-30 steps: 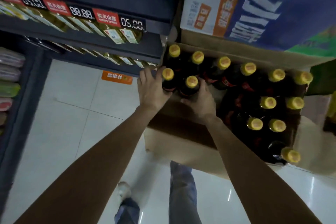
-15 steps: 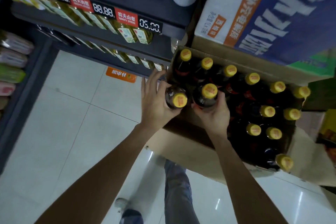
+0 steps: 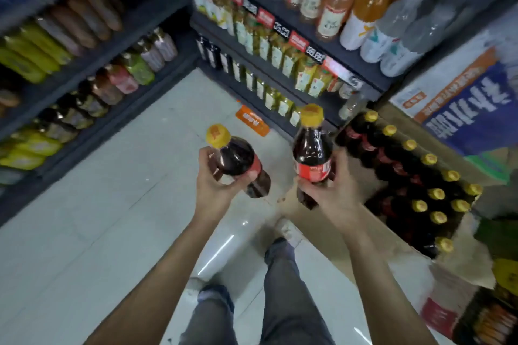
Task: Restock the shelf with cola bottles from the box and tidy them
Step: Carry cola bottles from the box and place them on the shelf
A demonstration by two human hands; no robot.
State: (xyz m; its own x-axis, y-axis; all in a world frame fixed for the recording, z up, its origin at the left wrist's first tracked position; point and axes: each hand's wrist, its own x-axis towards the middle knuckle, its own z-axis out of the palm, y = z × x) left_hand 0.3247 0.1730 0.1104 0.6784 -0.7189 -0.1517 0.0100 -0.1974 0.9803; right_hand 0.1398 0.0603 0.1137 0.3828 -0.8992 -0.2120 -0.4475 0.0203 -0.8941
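Observation:
Each hand holds one cola bottle, dark with a red label and a yellow cap, above the floor. My left hand (image 3: 217, 185) grips the left cola bottle (image 3: 234, 158), which tilts to the left. My right hand (image 3: 329, 193) grips the right cola bottle (image 3: 311, 154), nearly upright. To the right stands the open cardboard box (image 3: 330, 230) with several more yellow-capped cola bottles (image 3: 414, 176) inside. Dark shelves (image 3: 347, 64) full of drinks run across the back and along the left.
A blue and white carton (image 3: 462, 109) sits behind the box. An orange tag (image 3: 252, 120) lies on the pale tiled floor (image 3: 112, 218) by the shelf foot. My legs and shoes (image 3: 280, 283) are below. More goods stand at the lower right.
Both hands lifted a bottle each out of the box and brought them left and toward me. The view swung left, revealing the left shelving.

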